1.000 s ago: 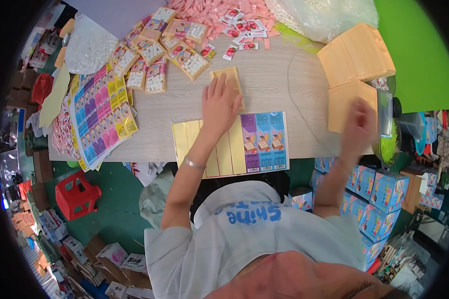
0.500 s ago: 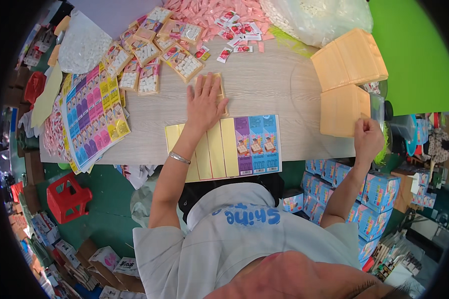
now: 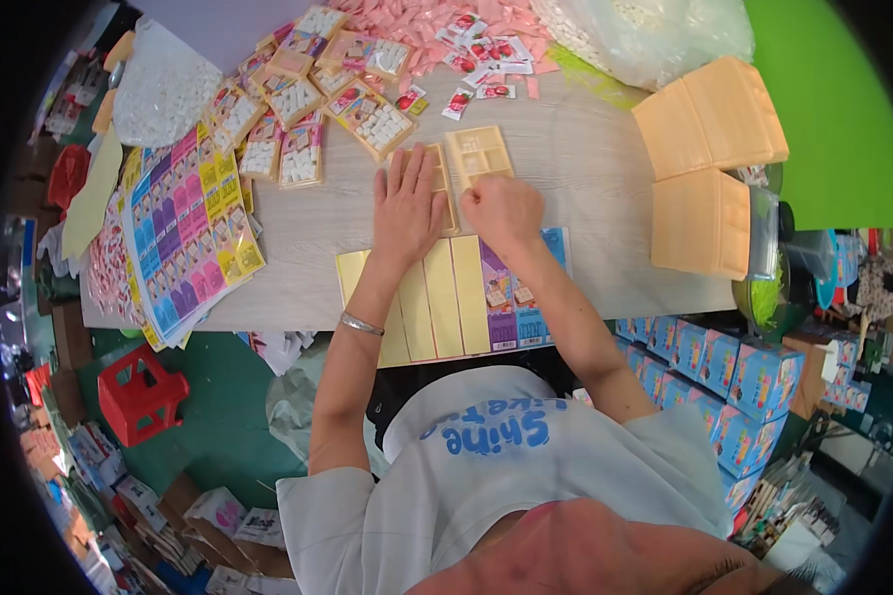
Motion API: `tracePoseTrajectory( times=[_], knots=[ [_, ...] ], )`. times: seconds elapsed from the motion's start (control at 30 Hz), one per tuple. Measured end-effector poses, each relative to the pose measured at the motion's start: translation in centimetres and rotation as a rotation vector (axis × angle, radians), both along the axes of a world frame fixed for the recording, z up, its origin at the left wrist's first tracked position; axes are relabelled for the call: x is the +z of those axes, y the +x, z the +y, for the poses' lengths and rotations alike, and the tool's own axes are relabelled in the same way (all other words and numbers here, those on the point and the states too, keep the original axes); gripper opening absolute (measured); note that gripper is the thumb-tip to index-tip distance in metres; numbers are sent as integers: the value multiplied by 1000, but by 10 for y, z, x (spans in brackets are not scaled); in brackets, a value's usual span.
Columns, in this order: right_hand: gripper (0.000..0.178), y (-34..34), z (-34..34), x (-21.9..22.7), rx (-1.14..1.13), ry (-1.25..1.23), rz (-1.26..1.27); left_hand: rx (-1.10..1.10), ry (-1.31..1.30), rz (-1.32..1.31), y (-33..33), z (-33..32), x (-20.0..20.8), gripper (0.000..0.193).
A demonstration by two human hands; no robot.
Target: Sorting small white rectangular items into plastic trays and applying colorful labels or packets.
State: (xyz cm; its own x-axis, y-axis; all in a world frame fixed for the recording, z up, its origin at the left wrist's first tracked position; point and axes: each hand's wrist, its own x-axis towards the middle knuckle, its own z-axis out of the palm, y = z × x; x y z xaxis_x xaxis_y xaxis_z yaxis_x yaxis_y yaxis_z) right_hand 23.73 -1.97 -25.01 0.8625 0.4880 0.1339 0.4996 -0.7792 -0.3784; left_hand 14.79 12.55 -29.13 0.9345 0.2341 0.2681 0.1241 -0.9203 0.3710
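My left hand (image 3: 409,208) lies flat, fingers stretched, over a tan plastic tray (image 3: 441,171) with compartments, hiding most of it. Close beside it on the right is a second tan compartment tray (image 3: 479,149). The closed fingers of my right hand (image 3: 504,210) grip that tray's near end; the fingertips are hidden. Just nearer to me, a sticker sheet (image 3: 417,309) with some labels peeled off lies at the table's edge, partly under both forearms. Its blue and purple labels are at the right end.
Stacked tan trays (image 3: 700,223) stand at the right. Filled trays of white pieces (image 3: 382,124) are piled at the back left, above colourful label sheets (image 3: 193,223). Small strawberry-printed sachets (image 3: 486,59) and pink packets (image 3: 407,15) lie at the back, near a clear bag (image 3: 665,40).
My right hand has come from the tray stack at the right to the table's middle, bringing a tan tray beside the first one. My left hand stays flat on its tray.
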Motion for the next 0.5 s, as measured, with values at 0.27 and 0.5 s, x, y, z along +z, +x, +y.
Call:
tracePoseTrajectory(
  times=[0.27, 0.5],
  knots=[
    [25, -13, -45, 53, 82, 333, 73, -26, 67, -11, 17, -19, 16, 62],
    [22, 34, -240, 149, -525, 397, -481, -54, 186, 65, 23, -18, 12, 65]
  ],
)
